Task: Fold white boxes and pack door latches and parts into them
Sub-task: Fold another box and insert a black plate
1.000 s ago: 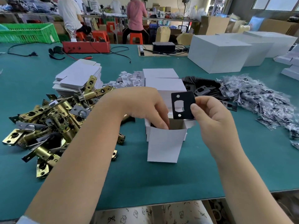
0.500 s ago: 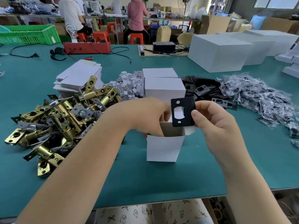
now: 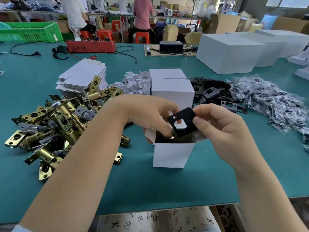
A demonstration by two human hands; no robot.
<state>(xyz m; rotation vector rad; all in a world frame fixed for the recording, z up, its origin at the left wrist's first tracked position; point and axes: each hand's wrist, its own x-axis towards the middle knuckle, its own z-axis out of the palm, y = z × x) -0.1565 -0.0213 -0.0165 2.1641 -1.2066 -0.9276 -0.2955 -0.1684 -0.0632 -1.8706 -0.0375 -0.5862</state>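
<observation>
One view only, from the head camera. I see the open white box [image 3: 172, 154] standing upright on the green table [image 3: 167, 190]. Just above its opening, my right hand [image 3: 222, 131] pinches a black strike plate [image 3: 184, 122], tilted. My left hand [image 3: 150, 114] reaches its curled fingers into the box; what they grip I cannot tell. Left of the box lies a pile of brass latches [image 3: 55, 126]; behind it stand closed white boxes [image 3: 173, 91].
</observation>
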